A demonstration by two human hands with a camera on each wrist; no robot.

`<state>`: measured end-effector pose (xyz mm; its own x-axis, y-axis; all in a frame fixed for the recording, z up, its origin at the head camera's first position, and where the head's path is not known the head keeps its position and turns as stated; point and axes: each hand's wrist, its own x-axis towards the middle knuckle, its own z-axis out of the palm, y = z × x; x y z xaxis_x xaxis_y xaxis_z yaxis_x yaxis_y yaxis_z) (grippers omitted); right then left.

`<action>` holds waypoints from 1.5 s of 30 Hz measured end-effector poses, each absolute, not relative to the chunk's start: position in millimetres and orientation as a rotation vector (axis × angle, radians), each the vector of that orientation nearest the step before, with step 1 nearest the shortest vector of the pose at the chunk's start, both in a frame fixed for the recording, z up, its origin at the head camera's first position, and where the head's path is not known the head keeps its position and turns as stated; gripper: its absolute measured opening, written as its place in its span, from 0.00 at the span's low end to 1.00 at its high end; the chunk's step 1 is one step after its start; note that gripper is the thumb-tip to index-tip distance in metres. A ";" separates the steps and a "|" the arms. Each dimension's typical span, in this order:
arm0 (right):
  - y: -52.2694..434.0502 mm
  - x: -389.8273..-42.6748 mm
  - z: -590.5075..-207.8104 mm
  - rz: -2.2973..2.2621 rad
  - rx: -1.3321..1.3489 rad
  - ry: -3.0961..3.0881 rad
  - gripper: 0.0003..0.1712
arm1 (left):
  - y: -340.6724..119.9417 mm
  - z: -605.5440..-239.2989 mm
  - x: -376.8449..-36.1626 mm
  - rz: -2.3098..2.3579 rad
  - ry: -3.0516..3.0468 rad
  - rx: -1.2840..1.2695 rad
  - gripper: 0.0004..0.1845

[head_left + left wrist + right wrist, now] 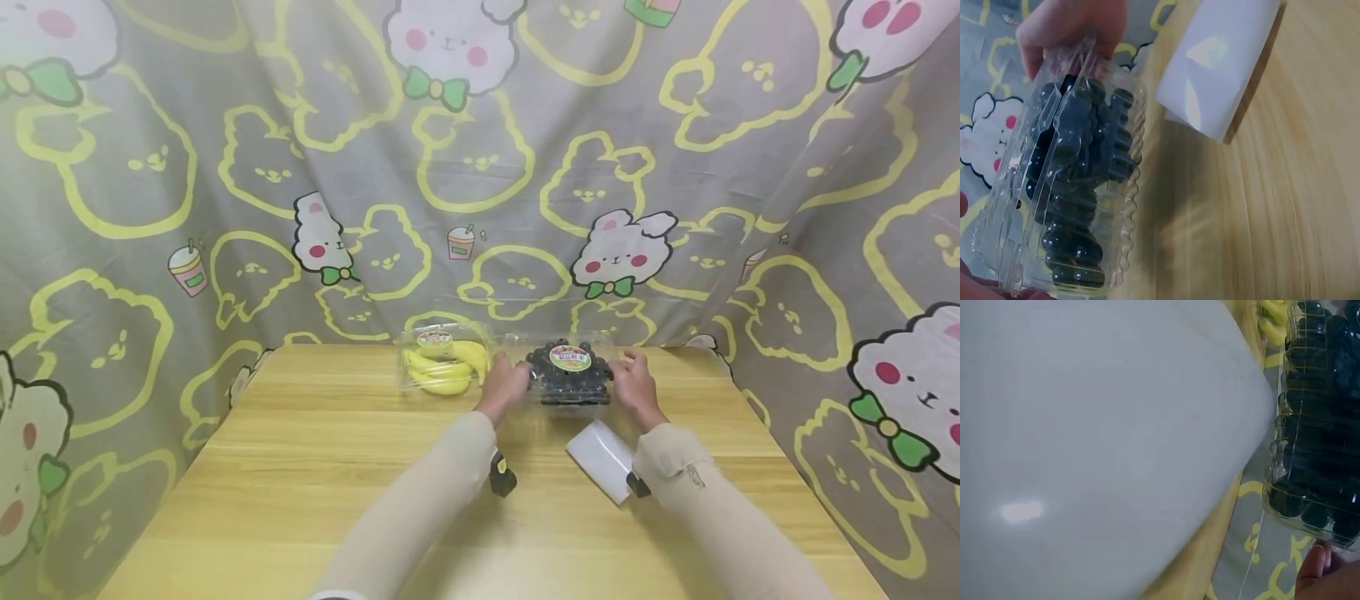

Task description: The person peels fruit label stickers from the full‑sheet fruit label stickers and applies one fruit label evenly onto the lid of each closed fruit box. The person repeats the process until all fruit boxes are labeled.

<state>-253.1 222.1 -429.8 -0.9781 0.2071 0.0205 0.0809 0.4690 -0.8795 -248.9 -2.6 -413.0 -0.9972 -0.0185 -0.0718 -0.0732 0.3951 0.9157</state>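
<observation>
A clear plastic box (573, 398) of dark grapes (567, 387) sits toward the back of the wooden table, a round colorful label on its lid. My left hand (506, 387) grips the box's left side, and my right hand (636, 385) grips its right side. In the left wrist view, the ribbed wall of the box (1132, 231) shows close by, with the grapes pressed inside. The right wrist view catches the fingertips (1315, 561) at the box's edge.
Left of the grapes stands another clear box with yellow bananas (442, 379), also labelled. A white, shiny flat packet (600, 458) lies in front of the right hand. A patterned grey curtain (495, 225) hangs behind the table (315, 483).
</observation>
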 end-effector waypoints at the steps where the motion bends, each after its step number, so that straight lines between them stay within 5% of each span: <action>1: 222.5 -254.6 -429.4 1.537 -0.252 -2.588 0.35 | -2.5 -413.0 -250.4 1.687 2.586 -0.083 0.39; 45: 227.6 -280.1 -450.4 1.915 -0.328 -2.450 0.34 | 7.5 -429.6 -273.9 1.655 2.621 -0.049 0.38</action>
<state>-280.1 227.6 -450.4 -0.9779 0.1736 -0.1167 0.1552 0.2280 -0.9612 -273.9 7.5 -429.6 -0.9987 -0.0044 -0.0517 -0.0485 0.4298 0.9016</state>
